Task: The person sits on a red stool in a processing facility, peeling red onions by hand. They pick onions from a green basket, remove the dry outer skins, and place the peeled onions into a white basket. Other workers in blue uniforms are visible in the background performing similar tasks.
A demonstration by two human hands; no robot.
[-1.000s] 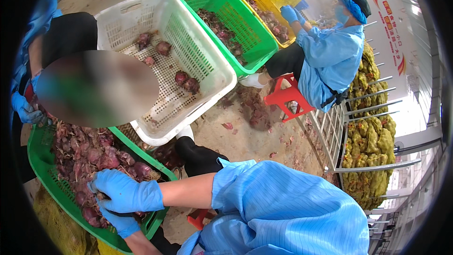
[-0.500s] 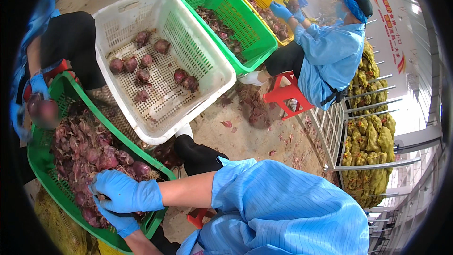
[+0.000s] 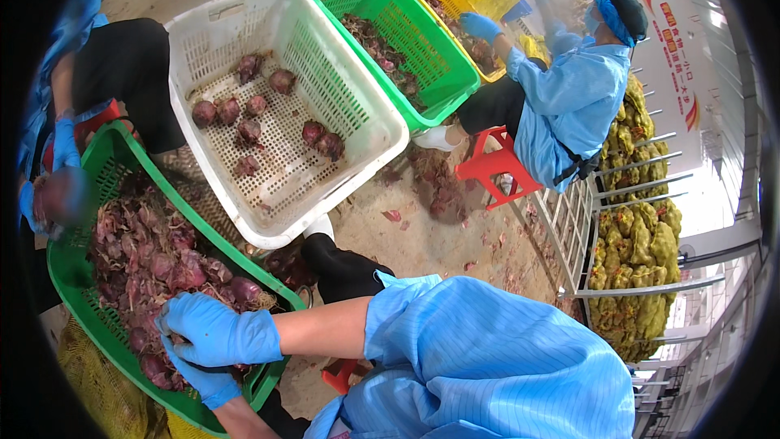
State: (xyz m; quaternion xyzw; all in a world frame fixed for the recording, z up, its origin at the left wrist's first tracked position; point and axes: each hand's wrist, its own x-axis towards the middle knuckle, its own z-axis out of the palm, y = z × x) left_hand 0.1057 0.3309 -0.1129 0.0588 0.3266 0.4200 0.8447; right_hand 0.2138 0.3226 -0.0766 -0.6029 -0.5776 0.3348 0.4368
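Observation:
My right hand (image 3: 218, 328), in a blue glove, is curled over the near end of a green crate (image 3: 268, 382) of red onions. My left hand (image 3: 205, 380), also gloved in blue, lies just below it, mostly covered. Both hands are closed together; whatever lies between them is hidden by the gloves. Beside my fingers are red onions (image 3: 187, 273) with dry, peeling skins and loose husks. One onion with a rooty end (image 3: 246, 290) rests near the crate's right wall.
A white crate (image 3: 382, 148) ahead holds several onions. Behind it stand a green crate (image 3: 451, 85) with husks and a yellow crate (image 3: 459, 12). One co-worker (image 3: 561, 97) sits on a red stool (image 3: 497, 167); another's blurred gloved hand (image 3: 67, 146) is at left. Filled net bags (image 3: 638, 252) are stacked right.
My hands stay nearly in place. The co-worker at right has lowered and parted their hands, and the person at left has shifted the onion in their hands.

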